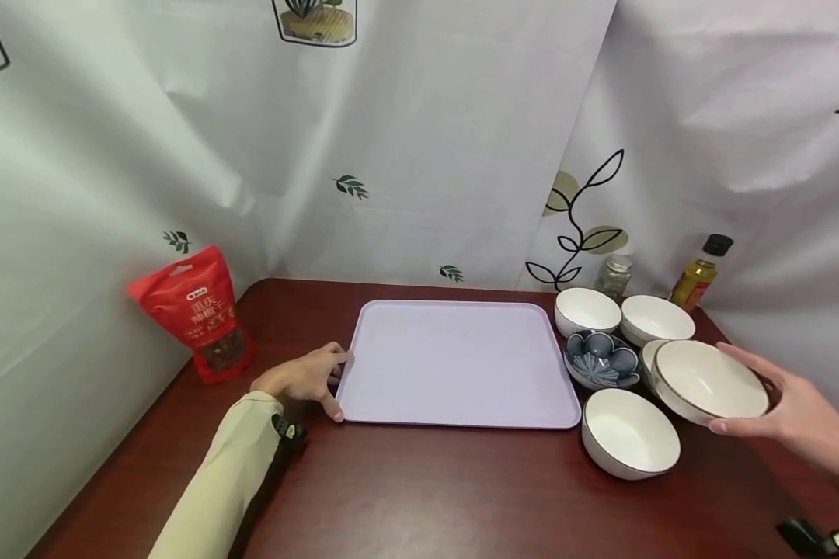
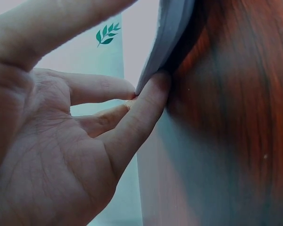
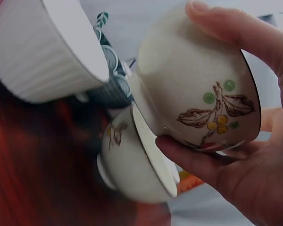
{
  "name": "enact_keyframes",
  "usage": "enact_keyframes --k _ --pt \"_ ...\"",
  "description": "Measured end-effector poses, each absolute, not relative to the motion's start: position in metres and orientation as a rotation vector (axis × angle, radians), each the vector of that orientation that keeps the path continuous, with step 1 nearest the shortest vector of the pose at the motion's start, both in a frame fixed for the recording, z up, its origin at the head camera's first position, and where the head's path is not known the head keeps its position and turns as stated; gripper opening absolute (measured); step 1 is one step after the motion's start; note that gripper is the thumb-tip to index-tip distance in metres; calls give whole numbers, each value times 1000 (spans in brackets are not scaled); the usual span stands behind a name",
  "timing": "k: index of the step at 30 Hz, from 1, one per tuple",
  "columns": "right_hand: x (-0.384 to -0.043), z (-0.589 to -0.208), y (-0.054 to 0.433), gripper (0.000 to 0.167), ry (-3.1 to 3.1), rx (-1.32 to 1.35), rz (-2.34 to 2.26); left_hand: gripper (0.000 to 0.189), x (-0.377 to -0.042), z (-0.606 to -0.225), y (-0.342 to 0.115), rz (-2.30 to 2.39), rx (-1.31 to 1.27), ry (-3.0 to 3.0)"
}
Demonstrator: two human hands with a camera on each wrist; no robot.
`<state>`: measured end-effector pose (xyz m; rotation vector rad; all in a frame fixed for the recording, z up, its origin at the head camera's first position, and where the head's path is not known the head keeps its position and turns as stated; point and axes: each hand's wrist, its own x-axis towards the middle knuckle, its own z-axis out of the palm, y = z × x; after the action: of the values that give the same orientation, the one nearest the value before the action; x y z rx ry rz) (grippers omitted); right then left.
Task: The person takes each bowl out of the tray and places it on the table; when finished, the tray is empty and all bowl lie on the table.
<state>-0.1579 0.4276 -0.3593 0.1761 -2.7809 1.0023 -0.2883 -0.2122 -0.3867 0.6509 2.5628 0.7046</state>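
Note:
My right hand (image 1: 800, 404) grips a white bowl (image 1: 709, 380) by its side, thumb and fingers spread around it. In the right wrist view this bowl (image 3: 179, 89) shows painted brown leaves and yellow berries. It is tilted above a similar bowl (image 3: 132, 160) on the table. My left hand (image 1: 308, 378) holds the near left corner of a pale lilac tray (image 1: 454, 365). In the left wrist view, a fingertip (image 2: 155, 87) lies under the edge of the tray (image 2: 172, 33). My left thumb's tip is out of that view.
Right of the tray stand a blue-grey flower-patterned bowl (image 1: 601, 361) and white bowls (image 1: 586, 310), (image 1: 657, 318), (image 1: 629, 435). Behind them are a glass jar (image 1: 614, 276) and an oil bottle (image 1: 699, 276). A red pouch (image 1: 199, 310) leans at the left by the curtain (image 1: 419, 140).

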Motion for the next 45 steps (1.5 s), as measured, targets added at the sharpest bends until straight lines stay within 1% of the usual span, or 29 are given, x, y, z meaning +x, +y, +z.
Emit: enact_keyframes --k 10,15,19,22,26,30,36,45 --pt "-143 -386 451 111 -2725 286 984 116 -290 -387 -212 707 654 2563" --pt "-135 -399 465 110 -2681 382 1007 116 -292 -387 -212 687 662 2567" --pt "-129 -409 473 112 -2676 422 1026 116 -292 -387 -211 691 656 2561" --pt "-125 -416 476 113 -2690 438 1055 116 -292 -386 -211 690 656 2560" --pt "-123 -424 476 109 -2758 401 1057 116 -290 -386 -213 716 656 2551" --pt "-125 -426 473 106 -2829 342 1028 116 -287 -385 -217 738 649 2545" --pt "-130 -425 472 107 -2780 454 1106 116 -288 -383 -218 720 645 2551" --pt "-130 -431 470 111 -2791 468 1139 116 -288 -384 -215 612 670 2596"
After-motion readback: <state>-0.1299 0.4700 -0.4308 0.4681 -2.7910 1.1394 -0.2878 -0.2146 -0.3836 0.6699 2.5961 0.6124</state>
